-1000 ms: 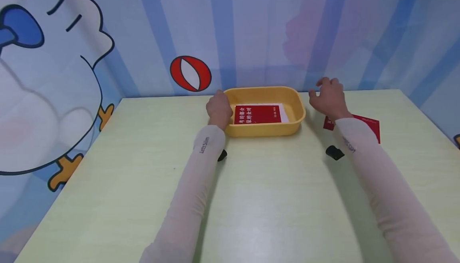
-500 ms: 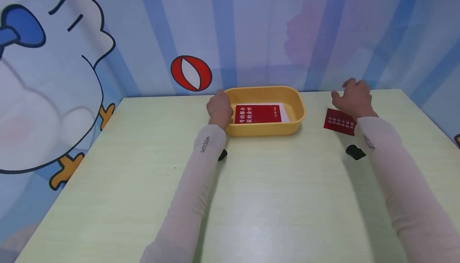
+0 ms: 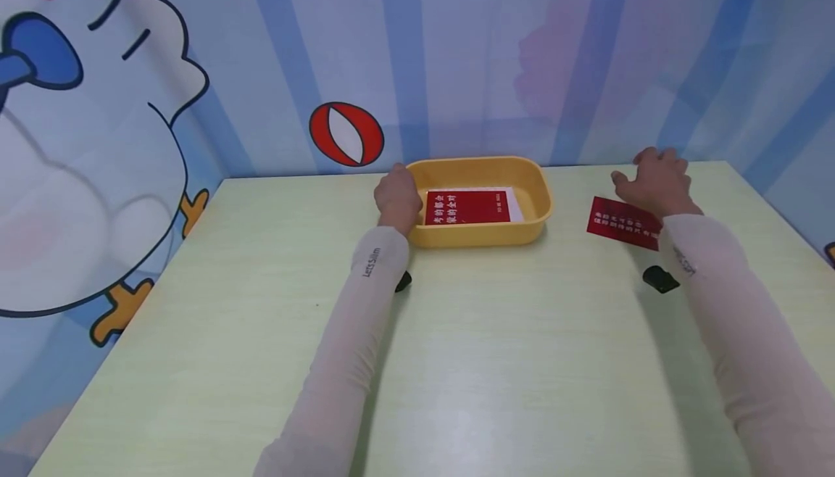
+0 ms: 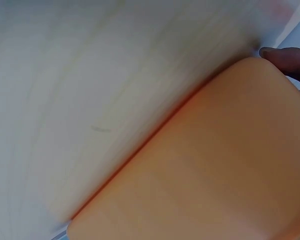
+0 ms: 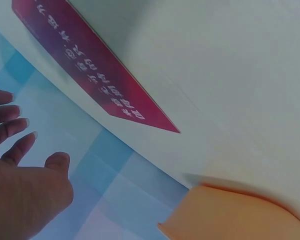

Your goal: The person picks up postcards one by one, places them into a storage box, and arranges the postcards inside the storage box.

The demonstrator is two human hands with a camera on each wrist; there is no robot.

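Note:
In the head view my left hand (image 3: 398,198) grips the left end of a yellow plastic basket (image 3: 483,236). The left wrist view is filled by the basket's outer wall (image 4: 190,165), with a thumb or finger (image 4: 290,62) of that hand at its corner. Inside the basket lies a red card with white lettering (image 3: 472,207), over something white. To its right, a second red card with white lettering (image 3: 620,223) lies flat on the table. Above this card hovers my right hand (image 3: 655,181), fingers spread and holding nothing; the forearm hides the card's right end.
The pale wooden table (image 3: 509,361) meets a blue striped printed backdrop (image 3: 457,64) just behind the basket. Small black pieces, one of them a black object (image 3: 661,279), show beside both wrists.
My right hand has moved right, from close beside the basket to over the table card, uncovering the card's left part. The left hand and basket have stayed in place.

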